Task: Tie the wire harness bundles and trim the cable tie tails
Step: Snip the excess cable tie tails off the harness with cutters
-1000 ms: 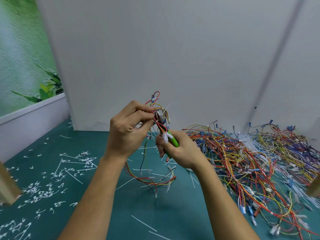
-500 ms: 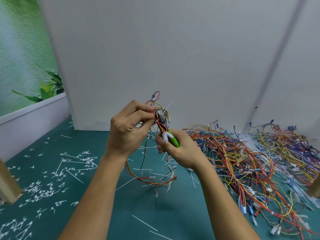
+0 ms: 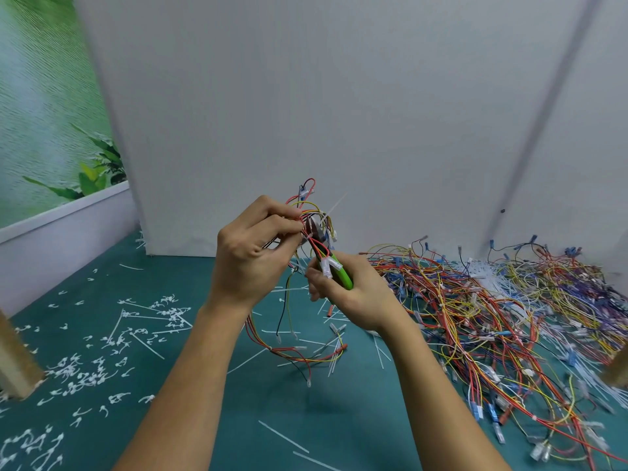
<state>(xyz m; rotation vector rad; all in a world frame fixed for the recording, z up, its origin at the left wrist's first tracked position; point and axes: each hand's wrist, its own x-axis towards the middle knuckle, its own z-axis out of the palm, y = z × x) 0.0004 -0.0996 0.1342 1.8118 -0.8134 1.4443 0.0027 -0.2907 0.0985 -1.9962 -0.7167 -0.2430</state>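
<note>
My left hand (image 3: 253, 256) grips a wire harness bundle (image 3: 306, 215) of red, yellow and black wires, held up above the green table (image 3: 190, 396). The bundle's loose ends hang down to the mat. A thin white cable tie tail (image 3: 334, 207) sticks up and to the right from the bundle. My right hand (image 3: 350, 294) grips green-handled cutters (image 3: 341, 275), whose metal jaws sit against the bundle just right of my left fingertips. Whether the jaws are around the tail is hard to tell.
A large tangled heap of coloured wire harnesses (image 3: 503, 314) covers the table's right side. Cut white tie tails (image 3: 88, 362) litter the left, with spare ties (image 3: 282, 436) near the front. A white partition (image 3: 339, 113) stands behind; wooden posts (image 3: 15, 362) at the edges.
Almost nothing has moved. Both hands keep their grips, and the cutters stay at the bundle with a slight shift of the jaws.
</note>
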